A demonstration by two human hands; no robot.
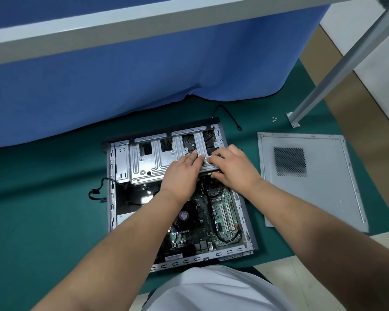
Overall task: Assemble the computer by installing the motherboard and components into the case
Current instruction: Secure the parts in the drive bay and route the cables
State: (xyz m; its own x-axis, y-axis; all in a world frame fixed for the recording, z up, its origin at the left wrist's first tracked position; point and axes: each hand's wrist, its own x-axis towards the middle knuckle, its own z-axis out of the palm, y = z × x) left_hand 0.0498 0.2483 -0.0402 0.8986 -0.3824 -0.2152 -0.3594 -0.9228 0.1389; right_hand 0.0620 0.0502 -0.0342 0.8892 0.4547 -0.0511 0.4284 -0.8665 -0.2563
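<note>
An open grey computer case (111,198) lies flat on a green mat. A green motherboard (225,212) sits inside its near half, with a black CPU cooler (189,215) bearing a purple label. A silver metal drive cage (148,160) spans the far half. My left hand (182,173) lies flat on the cage's right part, fingers together and pointing away. My right hand (234,167) grips the cage's right near edge, thumb under the lip and fingers on top. What lies beneath the hands is hidden.
The grey side panel (310,180) with a vent grid lies flat to the right of the case. A few screws (274,119) sit by a metal frame leg (293,118). A black cable (230,117) lies behind the case, another (97,194) hangs off its left. Blue cloth (121,75) hangs behind.
</note>
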